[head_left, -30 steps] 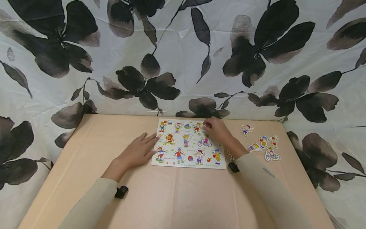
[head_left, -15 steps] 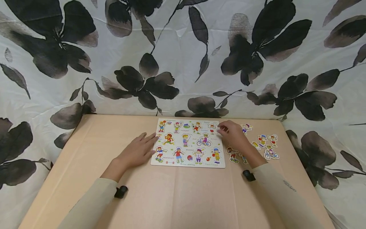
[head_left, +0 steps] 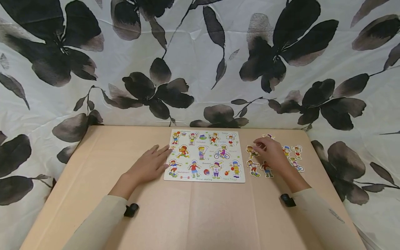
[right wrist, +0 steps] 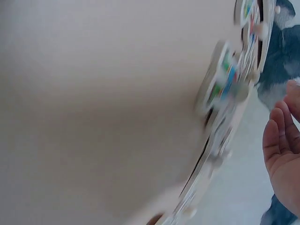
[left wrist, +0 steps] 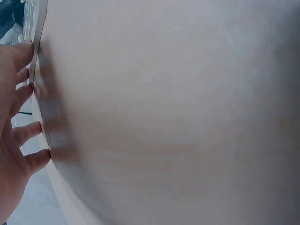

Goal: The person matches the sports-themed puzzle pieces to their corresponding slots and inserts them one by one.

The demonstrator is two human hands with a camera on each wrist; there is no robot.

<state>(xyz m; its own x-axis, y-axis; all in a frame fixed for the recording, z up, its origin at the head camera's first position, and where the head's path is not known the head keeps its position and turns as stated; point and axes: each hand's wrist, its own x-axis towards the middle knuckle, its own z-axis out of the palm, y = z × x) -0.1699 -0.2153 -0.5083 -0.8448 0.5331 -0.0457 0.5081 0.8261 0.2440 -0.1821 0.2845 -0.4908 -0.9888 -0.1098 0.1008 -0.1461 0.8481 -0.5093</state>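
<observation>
At the lower left of the head view, your left sleeve [head_left: 97, 224] angled up toward the middle, with a black wrist camera [head_left: 131, 210] at its cuff. Your left hand [head_left: 147, 163] lay palm down, fingers apart and nearly straight, their tips touching the left edge of the picture board [head_left: 186, 168]. That board sat flat just below the centre of the frame, rows of small figures on its white face.

Right of it, your right hand [head_left: 271, 152] hung over the loose pieces [head_left: 253, 169], thumb and fingers loosely bent and near one another, clamped on nothing visible. The right wrist view showed its fingers above pieces with pale knobs [right wrist: 241, 92], blurred there. Your right sleeve [head_left: 322, 217] ran down to the lower right.

The desk [head_left: 218, 215], pale tan and faintly creased, filled the lower part of the head view, narrowing toward its far edge. Behind it and at both sides hung a white cloth [head_left: 195, 86] printed with large dark flowers, lightly wrinkled across the upper frame.
</observation>
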